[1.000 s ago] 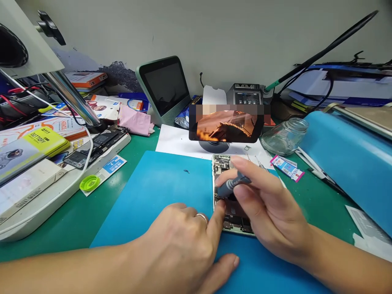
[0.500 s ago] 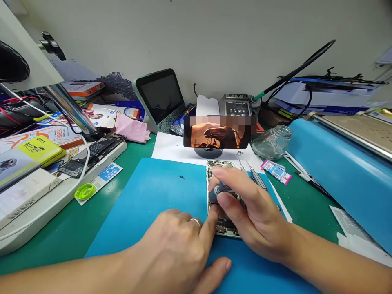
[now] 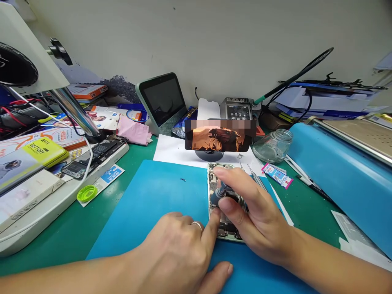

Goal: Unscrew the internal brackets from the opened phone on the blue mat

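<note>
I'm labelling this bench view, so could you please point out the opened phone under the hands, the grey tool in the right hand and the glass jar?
Opened phone (image 3: 226,219): head view, its exposed lower interior.
Grey tool (image 3: 217,196): head view, its thick body.
Glass jar (image 3: 272,147): head view, its clear side wall.

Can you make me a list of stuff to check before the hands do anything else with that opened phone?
1. Right hand has its grip on the dark grey, ringed, cylindrical tool: ok.
2. Left hand has its pointing finger on the opened, pale-green-framed, rectangular phone: ok.
3. Phone lies on the flat blue mat: ok.
4. Tool's tip is in the right spot: cannot tell, it's hidden.
5. Mat has no loose bits: not ok, a tiny dark scrap lies left of the phone.
6. Clear glass jar is apart from both hands: ok.
</note>
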`<control>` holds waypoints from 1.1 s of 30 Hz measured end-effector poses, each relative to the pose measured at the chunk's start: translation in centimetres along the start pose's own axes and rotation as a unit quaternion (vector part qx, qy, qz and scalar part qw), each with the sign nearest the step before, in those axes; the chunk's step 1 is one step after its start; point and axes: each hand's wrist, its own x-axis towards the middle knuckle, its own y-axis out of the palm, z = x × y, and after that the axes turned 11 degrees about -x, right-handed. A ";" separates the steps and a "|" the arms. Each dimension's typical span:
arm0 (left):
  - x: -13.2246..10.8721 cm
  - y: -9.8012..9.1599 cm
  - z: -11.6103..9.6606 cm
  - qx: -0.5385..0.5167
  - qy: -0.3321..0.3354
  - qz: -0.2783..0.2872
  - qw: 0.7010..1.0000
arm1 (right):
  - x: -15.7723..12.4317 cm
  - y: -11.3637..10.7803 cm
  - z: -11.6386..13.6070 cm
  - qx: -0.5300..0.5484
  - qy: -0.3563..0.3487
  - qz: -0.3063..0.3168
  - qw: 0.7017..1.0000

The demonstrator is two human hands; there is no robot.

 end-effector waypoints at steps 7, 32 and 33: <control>0.0 0.4 0.0 0.012 0.001 -0.001 1.000 | -0.1 0.1 -0.2 0.039 -0.028 0.016 0.999; 0.0 0.4 0.1 0.023 0.009 -0.018 1.000 | -0.4 0.0 -0.5 0.052 -0.021 0.016 0.998; 0.0 0.4 0.1 0.024 0.009 -0.018 0.999 | -0.4 0.0 -0.5 0.044 -0.017 0.012 0.999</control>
